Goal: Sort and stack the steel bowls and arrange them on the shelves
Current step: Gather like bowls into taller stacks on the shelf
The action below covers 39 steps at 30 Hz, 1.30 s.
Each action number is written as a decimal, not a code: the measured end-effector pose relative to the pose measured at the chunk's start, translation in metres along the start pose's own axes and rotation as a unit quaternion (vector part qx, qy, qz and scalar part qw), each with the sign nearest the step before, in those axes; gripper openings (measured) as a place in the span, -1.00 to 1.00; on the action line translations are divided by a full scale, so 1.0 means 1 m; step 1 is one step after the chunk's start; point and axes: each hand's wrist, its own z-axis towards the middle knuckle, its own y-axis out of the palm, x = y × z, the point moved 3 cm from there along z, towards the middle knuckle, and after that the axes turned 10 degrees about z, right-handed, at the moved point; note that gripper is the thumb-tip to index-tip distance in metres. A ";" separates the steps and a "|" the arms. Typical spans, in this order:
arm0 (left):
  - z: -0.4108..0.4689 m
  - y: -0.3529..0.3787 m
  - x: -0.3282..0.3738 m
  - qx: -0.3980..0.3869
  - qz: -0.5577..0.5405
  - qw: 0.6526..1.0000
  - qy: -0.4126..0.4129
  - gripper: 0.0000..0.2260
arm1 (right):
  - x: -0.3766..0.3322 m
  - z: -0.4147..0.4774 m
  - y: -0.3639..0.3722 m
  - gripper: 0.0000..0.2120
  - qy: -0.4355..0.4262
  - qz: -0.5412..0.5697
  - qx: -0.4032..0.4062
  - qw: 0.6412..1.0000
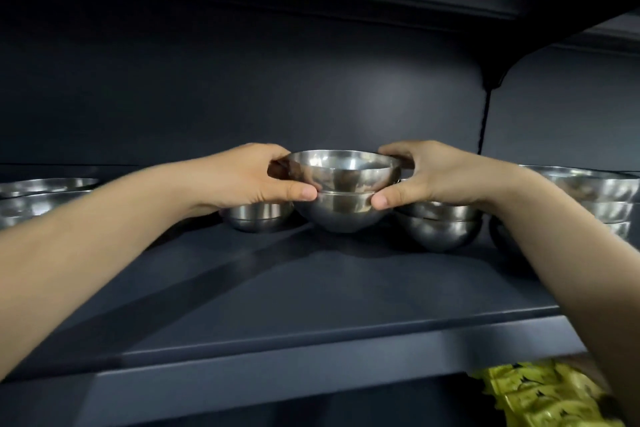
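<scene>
Two items are sitting nearest us: a yellow packet [540, 395] below, and the dark shelf [311, 291] whose front edge we are reaching across. Our left hand [242, 180] and right hand [440, 177] are gripping a stack of two steel bowls [341, 191] from opposite sides, each thumb pressing the near wall where the two bowls meet, the fingers curling over the upper rim. The stack is standing mouth-up mid-shelf, between the hands, neither hand nearer; being round, it is offering no long axis. We cannot tell whether its base is touching the shelf. Four neighbours are flanking it: a low stack [258, 217] close under our left wrist; a rounder stack [438, 229] close under our right hand; wide bowls [45, 194] at the far left; large bowls [595, 198] at the far right. We are judging that release means parting the hands sideways, clear of both close neighbours. Last, the back wall [311, 97] is closing the bay.
</scene>
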 end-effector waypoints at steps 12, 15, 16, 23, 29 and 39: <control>0.012 0.009 0.113 0.053 -0.085 0.993 0.060 -0.62 | -0.003 -0.064 -0.086 -0.06 -0.057 0.117 0.073 0.989; 0.023 0.022 0.141 0.059 -0.107 0.990 0.069 -0.67 | 0.010 -0.077 -0.114 -0.22 -0.078 0.131 0.084 0.985; 0.028 0.026 0.149 0.060 -0.112 0.989 0.073 -0.69 | 0.016 -0.081 -0.124 -0.32 -0.082 0.139 0.082 0.983; 0.069 0.077 0.195 0.074 -0.110 0.989 0.060 -0.68 | 0.067 -0.094 -0.179 -0.45 -0.093 0.164 0.107 0.976; 0.102 0.114 0.198 0.082 -0.087 0.993 0.018 -0.55 | 0.124 -0.083 -0.196 -0.43 -0.102 0.189 0.113 0.970; 0.110 0.140 0.187 0.066 -0.084 0.994 -0.007 -0.92 | 0.163 -0.068 -0.181 -0.17 -0.091 0.238 0.078 0.964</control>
